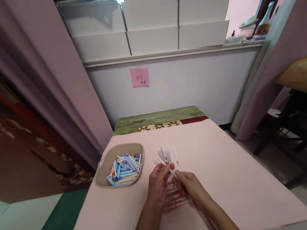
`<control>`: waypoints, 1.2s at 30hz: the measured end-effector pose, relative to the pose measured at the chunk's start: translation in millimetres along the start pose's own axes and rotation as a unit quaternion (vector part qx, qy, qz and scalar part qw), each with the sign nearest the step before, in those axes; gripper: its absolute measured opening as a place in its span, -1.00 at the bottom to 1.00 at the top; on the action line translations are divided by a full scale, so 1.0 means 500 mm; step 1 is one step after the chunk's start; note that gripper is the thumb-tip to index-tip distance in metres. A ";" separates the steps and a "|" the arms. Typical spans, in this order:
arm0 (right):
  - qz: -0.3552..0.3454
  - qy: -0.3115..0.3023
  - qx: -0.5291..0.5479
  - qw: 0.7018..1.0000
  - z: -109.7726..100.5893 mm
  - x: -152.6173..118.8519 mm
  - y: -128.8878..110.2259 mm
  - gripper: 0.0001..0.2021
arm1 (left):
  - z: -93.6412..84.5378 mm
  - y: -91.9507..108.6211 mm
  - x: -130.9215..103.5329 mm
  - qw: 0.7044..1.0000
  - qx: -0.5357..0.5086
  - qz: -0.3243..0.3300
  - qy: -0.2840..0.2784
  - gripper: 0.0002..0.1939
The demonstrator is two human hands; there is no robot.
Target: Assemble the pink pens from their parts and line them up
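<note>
My left hand [160, 179] and my right hand [189, 185] are close together over the pink-covered table. A slim white pen-like piece [173, 173] runs between them, its ends pinched by the fingers of both hands. Just beyond the fingers lie a few clear tubes and a thin white refill [163, 151]. Another white refill with a dark tip [176, 155] rests a little to the right. Several clear, reddish-tinted tubes [174, 200] lie side by side beneath my hands, partly hidden by them.
A beige basket [99, 178] of blue, purple and orange pen parts stands on the left of the table [233, 187]. White boxes [154, 40] line the ledge behind; a dark chair stands at the right.
</note>
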State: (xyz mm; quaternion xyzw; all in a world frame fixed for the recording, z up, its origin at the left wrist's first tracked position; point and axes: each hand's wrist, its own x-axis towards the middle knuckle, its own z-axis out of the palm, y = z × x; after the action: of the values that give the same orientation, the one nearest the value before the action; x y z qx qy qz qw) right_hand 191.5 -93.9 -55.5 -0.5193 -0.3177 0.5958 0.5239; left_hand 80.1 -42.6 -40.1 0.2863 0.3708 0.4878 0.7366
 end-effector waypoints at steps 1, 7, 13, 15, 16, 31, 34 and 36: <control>-0.022 0.003 0.002 1.000 -0.001 0.001 0.002 -0.53 | 0.000 0.000 0.001 1.000 0.001 0.007 0.010 -0.70; 0.007 -0.009 0.006 1.000 -0.006 0.008 0.005 -0.51 | 0.003 -0.001 0.012 1.000 -0.003 0.001 0.006 -0.72; -0.062 0.016 -0.029 0.998 -0.012 0.016 0.006 -0.56 | -0.001 -0.007 0.021 0.999 -0.016 0.010 0.034 -0.75; -0.046 0.008 -0.044 0.998 -0.011 0.019 0.004 -0.54 | -0.002 -0.008 0.023 0.999 -0.014 0.004 0.035 -0.74; -0.026 -0.001 -0.049 0.998 -0.010 0.020 0.002 -0.54 | -0.001 -0.009 0.024 0.999 -0.012 -0.004 0.031 -0.73; -0.065 0.023 -0.043 0.997 -0.014 0.073 -0.012 -0.60 | -0.008 0.037 0.077 0.997 0.021 0.025 0.073 -0.72; -0.065 0.034 -0.101 0.992 -0.047 0.089 -0.011 -0.62 | -0.029 0.044 0.105 0.981 0.135 0.090 0.107 -0.70; -0.054 0.062 -0.124 0.989 -0.078 0.100 -0.012 -0.62 | -0.040 0.043 0.122 0.969 0.190 0.112 0.109 -0.69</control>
State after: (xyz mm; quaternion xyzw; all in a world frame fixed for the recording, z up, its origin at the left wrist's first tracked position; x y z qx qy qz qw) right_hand 234.8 -51.2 -74.6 -0.5979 -0.3840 0.4893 0.5057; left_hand 67.9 22.9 -50.7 0.4059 0.5003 0.5159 0.5646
